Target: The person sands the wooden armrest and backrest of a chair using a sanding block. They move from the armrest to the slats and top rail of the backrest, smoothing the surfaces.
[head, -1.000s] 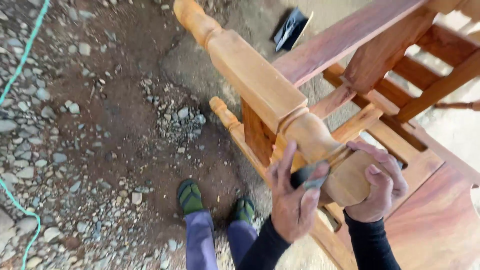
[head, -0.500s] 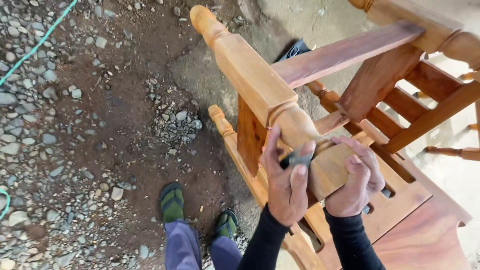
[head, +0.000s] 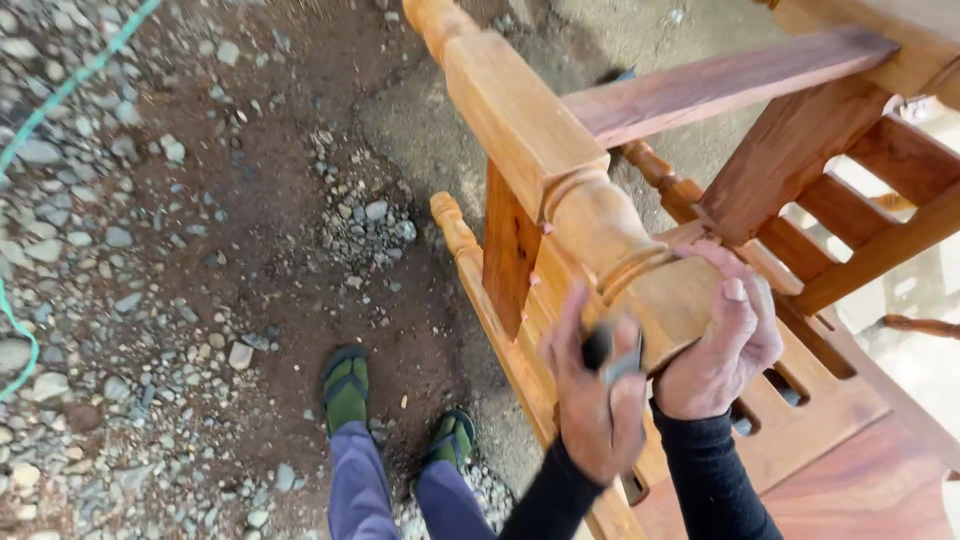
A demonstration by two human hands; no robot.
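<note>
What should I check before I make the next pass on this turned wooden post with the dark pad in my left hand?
1. Pad grip: ok. The left hand is closed on the dark sanding pad, pressed against the turned wooden post.
2. Bracing: ok. The right hand wraps the post's rounded end beside the pad.
3. Fingers clear of the pad's path: cannot tell. The right hand's fingers lie close to it.
4. Footing: ok. Both sandalled feet stand flat on the gravel ground.
5. Furniture frame steady: cannot tell. Its supports are out of view.
6. Green cord: ok, lying well away from the feet.
</note>
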